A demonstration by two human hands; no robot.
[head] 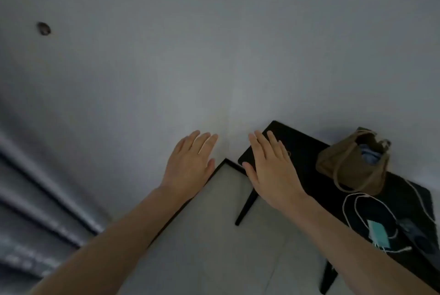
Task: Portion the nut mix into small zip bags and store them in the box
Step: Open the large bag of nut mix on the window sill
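Above floor, both hands are held out flat: left hand (pixel 190 163) and right hand (pixel 271 166), fingers straight, nothing gripped. Nut mix, zip bags & box aren't seen; black table (pixel 307 151) lies nearer right hand.

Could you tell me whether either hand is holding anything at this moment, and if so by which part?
Nothing is held: the left hand and right hand are both stretched out flat with straight fingers.
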